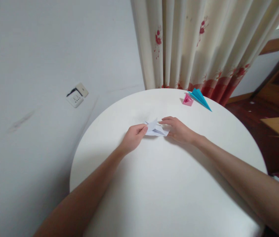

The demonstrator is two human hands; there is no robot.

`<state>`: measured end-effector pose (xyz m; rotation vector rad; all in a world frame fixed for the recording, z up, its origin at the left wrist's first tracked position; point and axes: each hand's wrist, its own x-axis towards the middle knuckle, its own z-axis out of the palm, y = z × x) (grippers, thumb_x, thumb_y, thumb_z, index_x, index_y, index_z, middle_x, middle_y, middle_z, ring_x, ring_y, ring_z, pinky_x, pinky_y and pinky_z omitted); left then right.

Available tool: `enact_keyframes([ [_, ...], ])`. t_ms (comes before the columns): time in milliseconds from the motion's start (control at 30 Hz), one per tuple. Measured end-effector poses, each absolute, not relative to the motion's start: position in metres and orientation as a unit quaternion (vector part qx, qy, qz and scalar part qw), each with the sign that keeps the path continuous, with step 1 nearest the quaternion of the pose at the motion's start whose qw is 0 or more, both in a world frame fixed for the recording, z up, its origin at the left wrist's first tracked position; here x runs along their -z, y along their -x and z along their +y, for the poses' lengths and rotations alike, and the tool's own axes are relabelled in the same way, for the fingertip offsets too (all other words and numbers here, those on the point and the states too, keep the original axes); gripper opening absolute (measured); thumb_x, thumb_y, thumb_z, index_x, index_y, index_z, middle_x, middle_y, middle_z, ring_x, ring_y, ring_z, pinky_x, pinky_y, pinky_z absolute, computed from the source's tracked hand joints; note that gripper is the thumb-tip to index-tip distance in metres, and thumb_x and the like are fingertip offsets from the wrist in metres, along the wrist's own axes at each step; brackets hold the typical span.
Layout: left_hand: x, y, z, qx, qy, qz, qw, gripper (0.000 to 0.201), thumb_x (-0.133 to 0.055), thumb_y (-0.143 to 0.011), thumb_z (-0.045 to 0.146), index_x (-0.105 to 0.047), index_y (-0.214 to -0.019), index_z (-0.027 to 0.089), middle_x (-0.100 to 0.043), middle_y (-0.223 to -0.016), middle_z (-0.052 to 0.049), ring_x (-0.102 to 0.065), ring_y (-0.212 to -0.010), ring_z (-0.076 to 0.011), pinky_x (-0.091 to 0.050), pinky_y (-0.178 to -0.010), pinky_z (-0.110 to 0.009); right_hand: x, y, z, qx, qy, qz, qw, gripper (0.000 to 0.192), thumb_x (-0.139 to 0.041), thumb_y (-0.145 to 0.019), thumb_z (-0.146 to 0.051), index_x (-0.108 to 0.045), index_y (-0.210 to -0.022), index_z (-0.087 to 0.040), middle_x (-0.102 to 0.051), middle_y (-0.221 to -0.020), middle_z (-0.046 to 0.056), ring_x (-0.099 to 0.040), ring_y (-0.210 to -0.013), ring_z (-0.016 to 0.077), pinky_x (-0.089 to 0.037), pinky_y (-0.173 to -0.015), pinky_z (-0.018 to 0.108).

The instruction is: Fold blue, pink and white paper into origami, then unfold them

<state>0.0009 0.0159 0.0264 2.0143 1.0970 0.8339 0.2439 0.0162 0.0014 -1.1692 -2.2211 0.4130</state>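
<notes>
A small folded sheet of white paper (157,130) is held just over the round white table, with one flap standing up. My left hand (133,136) pinches its left end between thumb and fingers. On the other side, my right hand (177,129) is close to the paper's right corner. Its fingers are apart and reach toward the paper; the thumb side lies partly behind the corner, and I cannot tell whether it touches.
A pink folded paper piece (187,99) and a blue paper plane (200,98) lie near the far edge of the white table (154,197). Behind hangs a cream and red curtain (179,42). A wall with a socket (75,98) is on the left.
</notes>
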Motion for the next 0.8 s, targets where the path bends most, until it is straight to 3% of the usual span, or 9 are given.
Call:
enact_keyframes([
  [167,-0.033,-0.003,0.013,-0.375,-0.704,0.421,0.433,0.036,-0.054,-0.089,0.048,-0.068,-0.08,0.016,-0.068,-0.08,-0.003,-0.061,-0.081,-0.02,-0.048,-0.076,-0.029,-0.014,-0.241,0.011,-0.24,0.402,-0.796,0.384,0.021,-0.058,-0.089,-0.029,-0.073,-0.101,-0.02,-0.07,-0.112,0.008,-0.062,-0.106,0.022,-0.045,-0.095,0.035],
  [267,-0.036,-0.005,0.008,-0.412,-0.638,0.387,0.523,0.047,-0.051,-0.089,0.058,-0.07,-0.095,0.015,-0.072,-0.09,-0.007,-0.066,-0.089,-0.0237,-0.051,-0.08,-0.033,-0.022,-0.238,0.006,-0.309,0.413,-0.733,0.444,0.029,-0.059,-0.089,-0.042,-0.073,-0.087,-0.017,-0.071,-0.089,0.004,-0.063,-0.083,0.019,-0.048,-0.075,0.029],
  [400,-0.042,-0.008,-0.001,-0.45,-0.586,0.326,0.59,0.058,-0.049,-0.09,0.063,-0.066,-0.116,0.013,-0.072,-0.102,-0.012,-0.067,-0.1,-0.0269,-0.053,-0.084,-0.036,-0.029,-0.229,-0.003,-0.378,0.428,-0.627,0.529,0.037,-0.068,-0.079,-0.049,-0.068,-0.066,-0.015,-0.06,-0.06,0.0,-0.051,-0.057,0.0123,-0.039,-0.053,0.024],
  [567,-0.049,-0.01,-0.009,-0.434,-0.572,0.308,0.625,0.045,-0.066,-0.086,0.039,-0.063,-0.122,0.013,-0.07,-0.115,-0.014,-0.065,-0.109,-0.029,-0.052,-0.09,-0.038,-0.03,-0.215,-0.011,-0.436,0.419,-0.544,0.582,0.03,-0.072,-0.076,-0.044,-0.072,-0.079,-0.015,-0.068,-0.074,0.003,-0.056,-0.062,0.014,-0.043,-0.053,0.025],
  [800,-0.033,-0.016,-0.004,-0.37,-0.484,0.354,0.71,0.033,-0.068,-0.085,0.028,-0.069,-0.11,0.007,-0.071,-0.112,-0.019,-0.068,-0.104,-0.0305,-0.052,-0.094,-0.044,-0.008,-0.205,-0.008,-0.441,0.434,-0.576,0.534,0.03,-0.062,-0.085,-0.042,-0.069,-0.083,-0.013,-0.064,-0.071,0.001,-0.053,-0.061,0.0129,-0.039,-0.051,0.023],
])
